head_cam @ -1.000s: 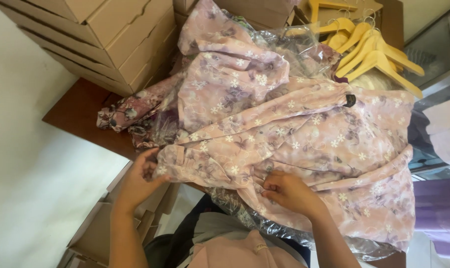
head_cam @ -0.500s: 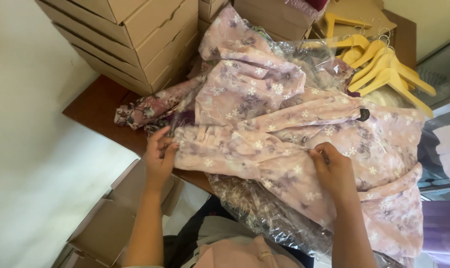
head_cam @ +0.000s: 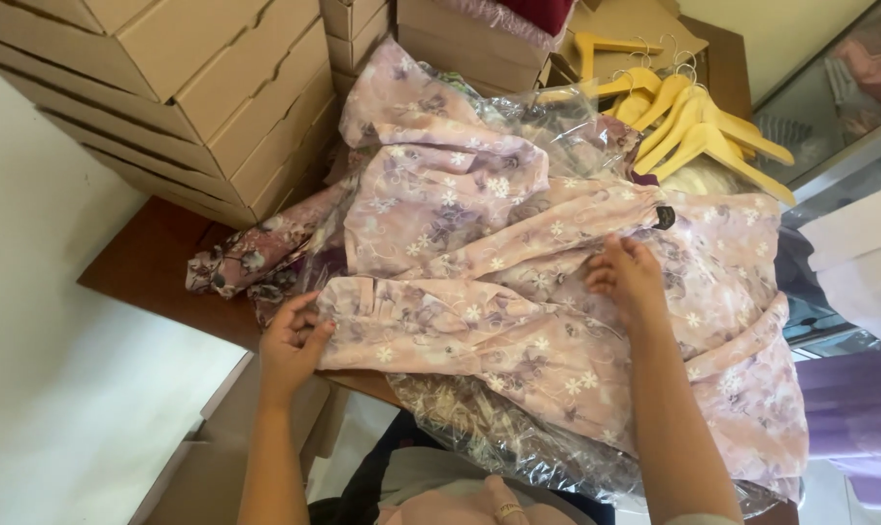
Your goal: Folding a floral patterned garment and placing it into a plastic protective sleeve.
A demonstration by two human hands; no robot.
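Garment long axis left-right; left hand grip pinching cuff end, right hand flat, fingers apart

Left hand pinches floral garment cuff; right hand presses fabric.

At twelve o'clock the frame's top edge crops our stacked cardboard boxes; the pink floral garment hides most of our wooden table, and at one o'clock clear plastic wrap blurs what lies beneath it.
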